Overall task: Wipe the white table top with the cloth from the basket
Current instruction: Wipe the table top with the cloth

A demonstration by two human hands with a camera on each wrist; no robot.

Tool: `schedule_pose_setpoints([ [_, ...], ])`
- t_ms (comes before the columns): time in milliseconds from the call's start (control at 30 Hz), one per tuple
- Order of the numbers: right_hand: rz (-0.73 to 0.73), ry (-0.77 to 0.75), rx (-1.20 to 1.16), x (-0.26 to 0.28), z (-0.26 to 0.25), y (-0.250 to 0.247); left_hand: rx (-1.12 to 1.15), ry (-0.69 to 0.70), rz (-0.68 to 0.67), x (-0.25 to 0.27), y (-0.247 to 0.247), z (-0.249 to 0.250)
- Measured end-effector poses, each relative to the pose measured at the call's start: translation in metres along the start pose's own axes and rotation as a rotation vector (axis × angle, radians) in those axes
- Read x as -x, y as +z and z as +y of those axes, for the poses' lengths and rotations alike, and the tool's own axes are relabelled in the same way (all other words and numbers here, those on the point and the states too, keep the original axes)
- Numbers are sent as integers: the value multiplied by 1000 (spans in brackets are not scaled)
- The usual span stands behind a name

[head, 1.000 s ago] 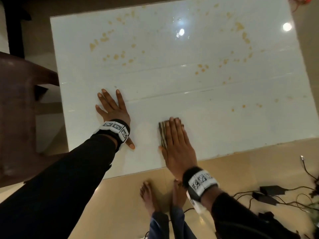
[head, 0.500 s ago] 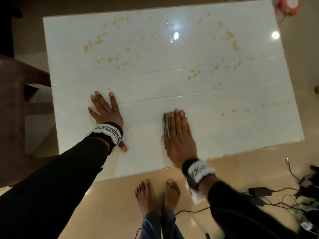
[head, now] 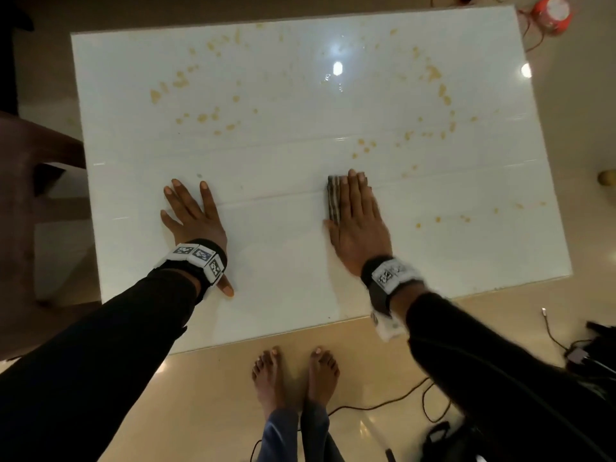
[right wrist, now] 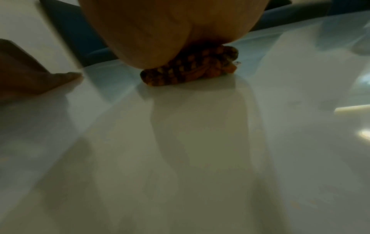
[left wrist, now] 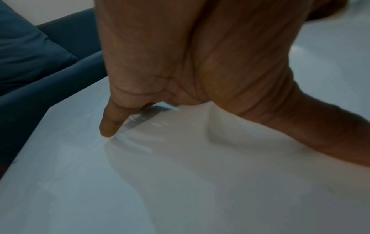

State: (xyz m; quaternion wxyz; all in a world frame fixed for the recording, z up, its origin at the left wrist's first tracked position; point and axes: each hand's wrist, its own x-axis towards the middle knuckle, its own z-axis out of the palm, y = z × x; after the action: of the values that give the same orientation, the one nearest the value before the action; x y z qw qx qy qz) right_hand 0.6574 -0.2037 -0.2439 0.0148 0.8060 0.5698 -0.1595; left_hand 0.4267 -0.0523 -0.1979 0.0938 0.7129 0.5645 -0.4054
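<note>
Surface: white glossy table top (head: 300, 268) | Soiling: yellow-brown spots (head: 200, 118) across far half and right side | Resting on it: left hand (head: 195, 221) flat, near left; folded checked cloth (head: 333, 201) at centre, pressed under flat right hand (head: 358, 225)

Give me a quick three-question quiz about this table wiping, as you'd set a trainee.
1. True or false: the right hand presses the cloth flat on the table top.
2. What does the left hand hold?
3. The yellow spots lie mostly: A) near the person, B) on the far half.

Key: 1 true. 2 nothing; its fingers rest spread on the table. 3 B.
</note>
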Motion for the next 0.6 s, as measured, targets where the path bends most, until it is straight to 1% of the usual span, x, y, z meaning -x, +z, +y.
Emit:
schedule_pose_setpoints([
  [67, -30, -45, 3, 63, -7, 10, 6, -12, -28, 1, -2, 2],
  [133, -81, -74, 14, 133, -20, 26, 13, -19, -3, -1, -2, 1],
  [167, -86, -79, 14, 155, -25, 31, 10, -16, 2, -2, 0, 1],
  [200, -94, -76, 7, 164, -28, 36, 13, -16, -20, -1, -1, 1],
  [267, -93, -90, -8, 155, -31, 35, -4, -12, -32, 1, 0, 2],
  [300, -67, -115, -7, 141, -28, 35, -10, -9, -30, 3, 0, 2],
  [367, 21, -141, -15, 96, -10, 28, -16, 2, -35, 2, 0, 1],
  [433, 37, -51, -38, 48, 12, 10, -7, -8, -40, 1, -1, 2],
  [467, 20, 1, -46, 37, 21, 1, -4, -10, -53, 3, -2, 4],
  [533, 5, 15, -46, 44, 28, 1, -17, -8, -86, 3, -6, 3],
  [600, -29, 0, -17, 90, 28, 5, -8, -26, -132, 6, -12, 6],
])
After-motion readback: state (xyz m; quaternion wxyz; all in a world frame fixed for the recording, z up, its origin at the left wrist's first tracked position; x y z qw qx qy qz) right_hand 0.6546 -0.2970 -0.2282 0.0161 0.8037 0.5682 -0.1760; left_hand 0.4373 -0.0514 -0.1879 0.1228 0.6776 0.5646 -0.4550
